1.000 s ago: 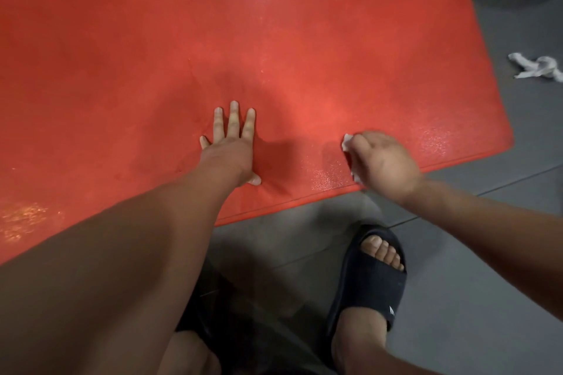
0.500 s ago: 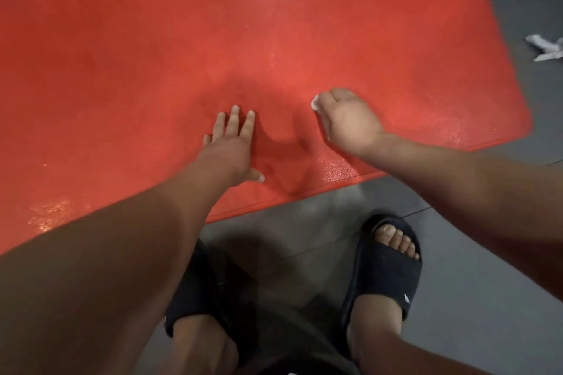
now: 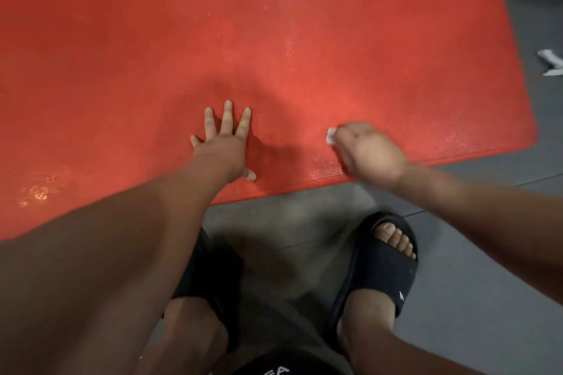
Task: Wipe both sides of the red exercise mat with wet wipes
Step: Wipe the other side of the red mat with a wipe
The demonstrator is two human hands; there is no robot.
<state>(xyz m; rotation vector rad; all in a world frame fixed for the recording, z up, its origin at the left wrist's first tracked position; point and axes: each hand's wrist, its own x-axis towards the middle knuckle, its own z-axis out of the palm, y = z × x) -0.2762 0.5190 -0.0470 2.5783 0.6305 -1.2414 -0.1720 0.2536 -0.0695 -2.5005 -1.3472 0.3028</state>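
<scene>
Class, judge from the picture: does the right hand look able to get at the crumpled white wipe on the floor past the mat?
Probably, with a stretch: only red mat and floor separate the right hand from the crumpled white wipe, though it already grips a wet wipe.

Left grip [image 3: 224, 146] splayed flat, right grip [image 3: 370, 151] fisted.

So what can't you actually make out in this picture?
All in the head view:
wet wipe: only a white corner shows; the right hand covers the rest.
red mat: cut off by the top and left edges; underside hidden.
white scraps on the floor: blurred, cut by the right edge.
</scene>
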